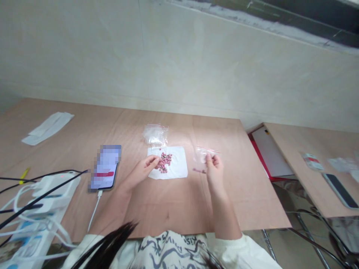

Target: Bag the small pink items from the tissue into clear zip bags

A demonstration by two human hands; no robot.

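Note:
A heap of small pink and dark pieces (pixel 166 160), too small to name, lies on a white sheet (pixel 180 164) on the table. At the heap's left edge is my left hand (pixel 150 164), its fingertips pinched together; whether a piece is between them is hidden. My right hand (pixel 215 168) grips a small clear zip bag (pixel 202 154) by its right side, thumb against fingers. Just below that bag, a few small dark pieces (pixel 199 170) show, in it or under it. Behind the sheet sits a stack of clear zip bags (pixel 156 135).
A phone (pixel 104 168) on a white charging cable stands left of my left arm. Further left are a power strip (pixel 53 190) with tangled cables and folded white paper (pixel 47 127). On a second table at right lie another phone (pixel 340 190) and a small packet (pixel 312 161).

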